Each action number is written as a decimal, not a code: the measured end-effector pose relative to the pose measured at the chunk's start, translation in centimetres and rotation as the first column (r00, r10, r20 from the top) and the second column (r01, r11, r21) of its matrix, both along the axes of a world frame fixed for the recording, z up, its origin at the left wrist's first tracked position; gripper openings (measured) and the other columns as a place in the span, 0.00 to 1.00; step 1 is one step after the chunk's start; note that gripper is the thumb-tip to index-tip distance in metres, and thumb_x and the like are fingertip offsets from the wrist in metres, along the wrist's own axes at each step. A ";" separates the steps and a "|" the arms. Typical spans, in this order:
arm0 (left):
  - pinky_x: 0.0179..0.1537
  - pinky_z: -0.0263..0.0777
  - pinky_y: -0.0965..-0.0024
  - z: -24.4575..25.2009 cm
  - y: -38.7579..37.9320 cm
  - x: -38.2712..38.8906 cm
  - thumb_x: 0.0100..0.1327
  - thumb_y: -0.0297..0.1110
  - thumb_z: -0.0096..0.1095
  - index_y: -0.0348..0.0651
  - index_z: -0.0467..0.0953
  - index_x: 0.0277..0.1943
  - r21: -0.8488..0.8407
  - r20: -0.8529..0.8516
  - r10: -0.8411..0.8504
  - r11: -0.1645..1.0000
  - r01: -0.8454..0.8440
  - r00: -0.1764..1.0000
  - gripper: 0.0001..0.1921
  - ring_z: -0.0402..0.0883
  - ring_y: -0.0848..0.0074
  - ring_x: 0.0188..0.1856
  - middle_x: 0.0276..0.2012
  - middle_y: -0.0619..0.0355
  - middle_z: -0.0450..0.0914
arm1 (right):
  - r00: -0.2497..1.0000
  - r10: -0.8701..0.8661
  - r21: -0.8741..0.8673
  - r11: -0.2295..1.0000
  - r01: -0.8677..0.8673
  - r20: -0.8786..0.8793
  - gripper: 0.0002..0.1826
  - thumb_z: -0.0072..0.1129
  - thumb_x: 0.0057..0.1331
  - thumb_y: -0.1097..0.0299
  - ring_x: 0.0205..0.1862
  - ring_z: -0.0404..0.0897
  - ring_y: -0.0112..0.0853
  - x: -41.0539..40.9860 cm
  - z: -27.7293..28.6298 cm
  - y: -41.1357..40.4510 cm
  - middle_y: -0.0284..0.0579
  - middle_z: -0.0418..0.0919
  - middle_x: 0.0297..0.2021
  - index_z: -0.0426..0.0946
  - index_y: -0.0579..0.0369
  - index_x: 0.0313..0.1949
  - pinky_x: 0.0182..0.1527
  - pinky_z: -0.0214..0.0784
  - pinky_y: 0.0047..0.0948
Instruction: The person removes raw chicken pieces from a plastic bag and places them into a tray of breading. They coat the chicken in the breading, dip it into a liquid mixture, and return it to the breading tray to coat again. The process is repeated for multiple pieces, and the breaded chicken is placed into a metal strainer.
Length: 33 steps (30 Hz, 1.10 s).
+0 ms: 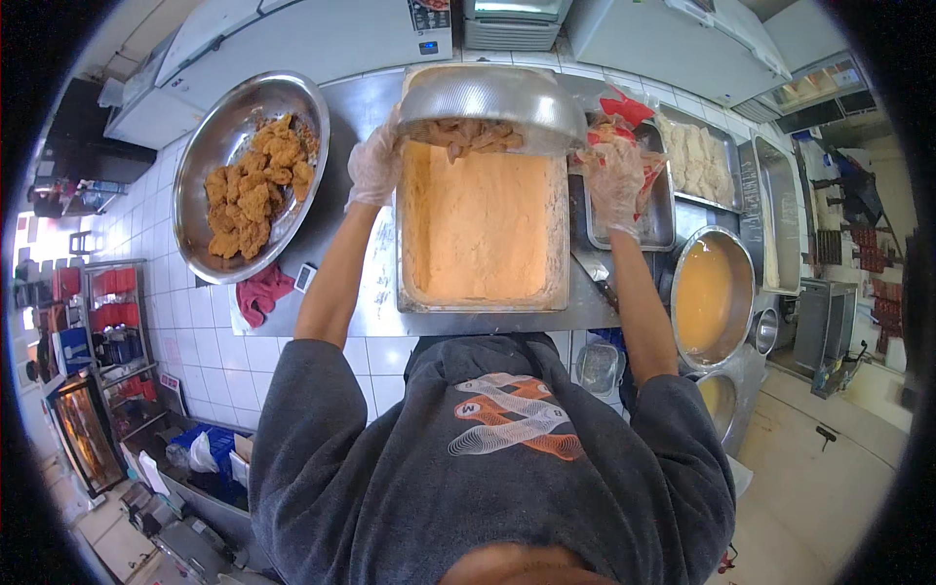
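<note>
My left hand [374, 167], in a clear plastic glove, grips the left rim of a perforated metal colander [493, 99]. On the opposite side my right hand [610, 172], also gloved, is at the colander's right rim; its fingers are partly hidden. The colander is tilted towards me, and pieces of raw meat [475, 137] show at its lower edge. Below it a deep rectangular metal pan [401, 256] holds an orange-tinted flour-like powder [486, 227]. Red-and-clear plastic packaging [627, 110] lies by my right hand, over a smaller metal tray [667, 219].
Fried breaded pieces [252, 194] fill part of a large steel bowl [191, 219] at left, near a red cloth [262, 292]. At right are a knife [598, 274], a tray of pale coated pieces [698, 161] and a bowl of yellow-orange liquid [706, 296].
</note>
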State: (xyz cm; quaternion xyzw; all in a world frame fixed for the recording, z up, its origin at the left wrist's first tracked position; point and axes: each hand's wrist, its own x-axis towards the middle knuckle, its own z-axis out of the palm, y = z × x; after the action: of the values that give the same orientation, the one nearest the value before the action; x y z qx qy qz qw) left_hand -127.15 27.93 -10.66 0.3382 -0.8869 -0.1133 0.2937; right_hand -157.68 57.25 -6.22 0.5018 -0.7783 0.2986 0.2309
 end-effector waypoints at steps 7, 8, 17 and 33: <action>0.32 0.79 0.48 -2.3 1.8 0.6 0.66 0.38 0.69 0.67 0.65 0.77 -0.135 -0.142 0.077 0.986 -0.096 0.987 0.38 0.87 0.50 0.33 0.48 0.51 0.87 | 0.967 -0.085 -0.169 0.985 0.045 -0.239 0.09 0.68 0.65 0.65 0.54 0.80 0.44 0.4 -3.1 1.2 0.42 0.80 0.51 0.81 0.40 0.45 0.55 0.75 0.49; 0.32 0.79 0.48 -2.2 1.6 0.6 0.65 0.38 0.69 0.66 0.64 0.78 -0.151 -0.138 0.075 0.984 -0.096 0.988 0.38 0.87 0.50 0.33 0.47 0.51 0.87 | 0.963 -0.099 -0.196 0.979 0.049 -0.253 0.10 0.69 0.65 0.65 0.54 0.80 0.44 0.3 -2.9 1.0 0.43 0.80 0.51 0.81 0.39 0.45 0.55 0.75 0.49; 0.31 0.77 0.50 5.6 1.8 -1.7 0.61 0.23 0.69 0.63 0.59 0.81 -0.342 -0.303 -0.046 0.938 -0.063 0.952 0.47 0.85 0.50 0.31 0.37 0.50 0.83 | 0.993 -0.016 -0.328 0.944 -0.023 -0.116 0.14 0.72 0.62 0.69 0.53 0.81 0.44 -1.2 2.3 0.5 0.45 0.80 0.50 0.82 0.39 0.46 0.53 0.76 0.47; 0.55 0.79 0.52 17.6 35.4 -28.6 0.76 0.44 0.56 0.52 0.78 0.65 0.562 0.049 -0.641 0.652 0.509 0.766 0.19 0.88 0.52 0.50 0.46 0.46 0.89 | 0.757 -0.567 0.298 0.821 0.487 0.325 0.17 0.68 0.68 0.53 0.48 0.81 0.47 -13.9 10.1 43.9 0.51 0.80 0.46 0.83 0.56 0.41 0.56 0.74 0.46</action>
State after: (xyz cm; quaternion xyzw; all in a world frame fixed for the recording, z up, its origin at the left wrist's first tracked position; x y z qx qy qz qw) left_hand -155.74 63.31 6.99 0.1142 -0.9121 -0.3926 0.0287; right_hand -171.56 101.17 3.87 0.2094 -0.9437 0.2393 0.0916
